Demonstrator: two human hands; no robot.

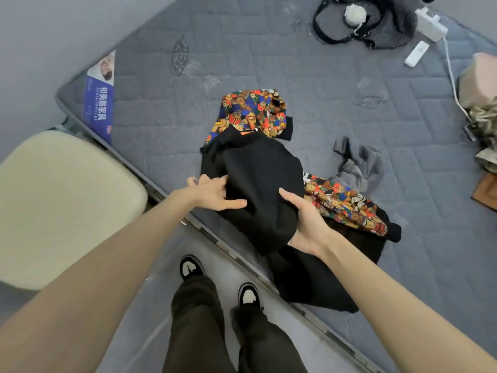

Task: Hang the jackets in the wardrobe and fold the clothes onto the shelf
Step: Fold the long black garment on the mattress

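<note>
Jacket point(258, 173), black with bear-print sleeves, lies bunched at the mattress point(166, 109) edge. My left hand point(215, 195) and right hand point(304, 222) both grip its bulk (gathering it, I judge). Next: lift it clear and find a hanger.

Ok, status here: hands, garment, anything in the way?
Left hand and right hand both grip black garment. Garment bunched on mattress, not folded. Grey cloth beside it, not blocking.

A bedroom: bare quilted mattress point(269, 63), strewn clothes point(357, 165), handbag point(387, 25).
</note>
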